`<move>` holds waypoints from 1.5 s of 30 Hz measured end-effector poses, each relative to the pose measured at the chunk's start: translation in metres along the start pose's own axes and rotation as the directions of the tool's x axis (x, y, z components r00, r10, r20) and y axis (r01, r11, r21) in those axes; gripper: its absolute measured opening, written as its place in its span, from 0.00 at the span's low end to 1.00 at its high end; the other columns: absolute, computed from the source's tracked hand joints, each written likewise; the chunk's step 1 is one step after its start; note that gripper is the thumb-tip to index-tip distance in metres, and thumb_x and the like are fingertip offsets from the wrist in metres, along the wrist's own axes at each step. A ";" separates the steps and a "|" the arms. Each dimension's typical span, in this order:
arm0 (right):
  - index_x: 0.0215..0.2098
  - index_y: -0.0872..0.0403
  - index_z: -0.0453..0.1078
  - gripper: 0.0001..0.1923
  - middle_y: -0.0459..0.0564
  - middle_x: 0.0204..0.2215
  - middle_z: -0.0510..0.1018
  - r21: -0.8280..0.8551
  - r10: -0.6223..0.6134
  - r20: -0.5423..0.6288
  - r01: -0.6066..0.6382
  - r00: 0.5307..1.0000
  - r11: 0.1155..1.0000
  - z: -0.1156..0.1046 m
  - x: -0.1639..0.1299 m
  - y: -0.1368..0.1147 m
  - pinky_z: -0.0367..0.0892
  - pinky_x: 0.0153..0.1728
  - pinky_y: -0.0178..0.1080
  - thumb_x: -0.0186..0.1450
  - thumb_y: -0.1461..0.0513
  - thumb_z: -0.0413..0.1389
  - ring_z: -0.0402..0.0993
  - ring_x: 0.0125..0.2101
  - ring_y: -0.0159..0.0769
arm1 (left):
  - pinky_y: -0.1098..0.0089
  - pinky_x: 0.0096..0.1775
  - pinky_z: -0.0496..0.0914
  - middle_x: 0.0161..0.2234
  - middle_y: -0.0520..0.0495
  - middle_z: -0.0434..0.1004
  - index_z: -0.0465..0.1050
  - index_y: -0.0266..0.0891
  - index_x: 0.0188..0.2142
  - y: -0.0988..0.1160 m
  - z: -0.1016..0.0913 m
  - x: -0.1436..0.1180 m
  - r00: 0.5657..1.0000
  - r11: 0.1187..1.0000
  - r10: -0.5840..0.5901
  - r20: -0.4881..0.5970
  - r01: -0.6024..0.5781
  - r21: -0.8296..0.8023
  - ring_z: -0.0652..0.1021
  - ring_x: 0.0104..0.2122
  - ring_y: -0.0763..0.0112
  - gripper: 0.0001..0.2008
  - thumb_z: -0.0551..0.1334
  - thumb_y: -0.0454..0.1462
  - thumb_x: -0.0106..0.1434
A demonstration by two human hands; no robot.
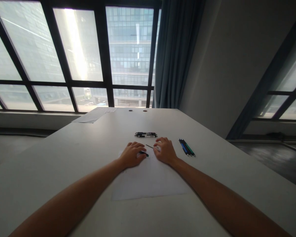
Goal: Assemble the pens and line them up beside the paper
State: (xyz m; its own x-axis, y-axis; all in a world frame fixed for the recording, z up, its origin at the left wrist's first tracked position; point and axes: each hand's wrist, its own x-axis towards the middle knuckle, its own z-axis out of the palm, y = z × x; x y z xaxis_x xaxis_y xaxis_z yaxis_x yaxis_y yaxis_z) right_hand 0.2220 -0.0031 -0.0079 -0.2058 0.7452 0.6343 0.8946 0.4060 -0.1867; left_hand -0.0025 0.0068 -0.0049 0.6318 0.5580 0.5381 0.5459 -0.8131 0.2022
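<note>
My left hand (133,155) rests over the top of a white sheet of paper (150,184), with its fingers closed around a short dark pen barrel (144,153). The barrel's end pokes out between thumb and fingers. Opposite it, my right hand (165,151) pinches a thin dark pen refill (149,146), whose free end points left toward the left hand. The refill and the barrel are apart. Small details of both pieces are hidden by the fingers.
Just beyond the hands lies a bundle of black and white pens (145,134). Blue, green and dark pens (186,147) lie right of my right hand. More papers (93,115) lie at the table's far left edge. A curtain (176,56) hangs behind.
</note>
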 end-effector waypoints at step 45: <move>0.33 0.55 0.75 0.04 0.57 0.46 0.74 -0.136 0.051 -0.054 -0.058 0.997 0.989 0.003 -0.001 0.007 0.54 0.53 0.54 0.62 0.65 0.58 0.64 0.50 0.50 | 0.60 0.51 0.70 0.48 0.38 0.71 0.61 0.39 0.59 -0.004 0.002 0.002 0.918 0.986 0.000 -0.397 -0.065 -0.151 0.72 0.49 0.63 0.22 0.47 0.28 0.68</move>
State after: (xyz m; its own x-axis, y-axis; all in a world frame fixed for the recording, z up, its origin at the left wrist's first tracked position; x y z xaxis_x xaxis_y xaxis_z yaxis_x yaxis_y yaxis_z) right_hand 0.2271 0.0008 -0.0122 -0.1379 0.7355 0.6633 0.9508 0.2860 -0.1194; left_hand -0.0021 0.0112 -0.0058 0.3612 0.4465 0.8186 0.4138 -0.8635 0.2883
